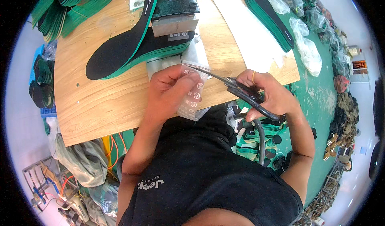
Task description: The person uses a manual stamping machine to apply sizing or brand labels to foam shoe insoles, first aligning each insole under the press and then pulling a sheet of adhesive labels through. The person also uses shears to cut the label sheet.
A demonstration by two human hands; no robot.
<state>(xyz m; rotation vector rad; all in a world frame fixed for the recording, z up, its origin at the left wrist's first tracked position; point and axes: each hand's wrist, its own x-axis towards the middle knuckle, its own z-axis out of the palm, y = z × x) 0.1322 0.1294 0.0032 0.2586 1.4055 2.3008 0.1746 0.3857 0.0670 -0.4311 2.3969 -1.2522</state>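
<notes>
Between the thumb and fingers of my left hand [164,90] is a clear plastic sheet [193,101] printed with small white marks. My right hand [276,93] grips a pair of scissors [249,98] with black handles. Their blades point left and reach the sheet's upper edge, close to my left fingertips; whether they have cut into it I cannot tell. Just beyond the hands, black insoles [110,55] with green undersides lie piled at a press [175,5]. A small grey printed piece [179,36] rests on the top black surface, below the press's metal plate.
The wooden table [100,109] ends right in front of my body. A stack of insoles [269,19] lies on white paper [236,29] at the right, with bundled green insoles [74,13] far left. Plastic bags [306,51] and more insoles [256,142] are on the green floor.
</notes>
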